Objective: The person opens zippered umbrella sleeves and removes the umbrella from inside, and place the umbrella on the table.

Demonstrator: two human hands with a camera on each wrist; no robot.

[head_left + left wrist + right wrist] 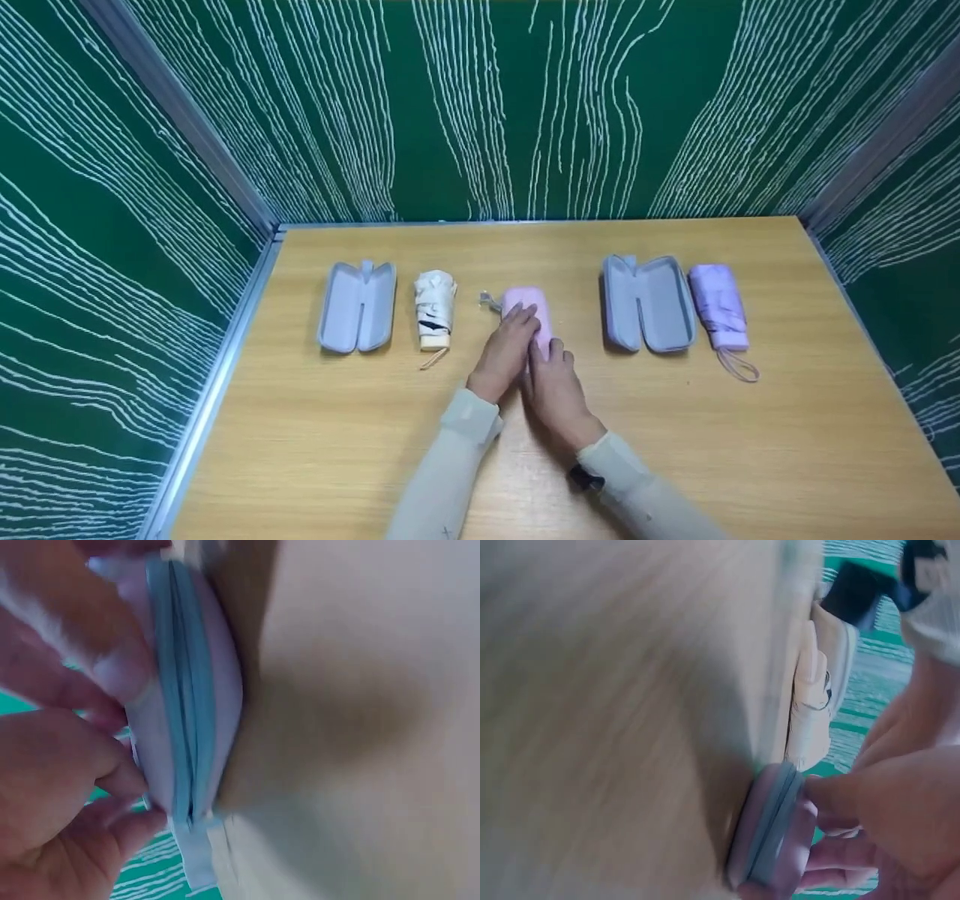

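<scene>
A closed pink zip case (535,297) lies on the table between both hands, its long side turned away from me. My left hand (508,346) holds it from above, its fingers bent over the top and left side. Lower and to the right, my right hand (559,386) grips the near end. In the left wrist view, the blue-grey zip (184,697) looks drawn together along the case's side, with fingers at both ends. A grey strap (490,301) sticks out at the far left. Overlapping fingers hide the zip's pull.
Left stand an open grey case (343,307) and a folded white umbrella (434,306) with a cord. On the right, an open lavender-grey case (666,307) lies beside a folded purple umbrella (718,304) with a wrist loop. Green walls (450,112) with white lines enclose the table (300,450).
</scene>
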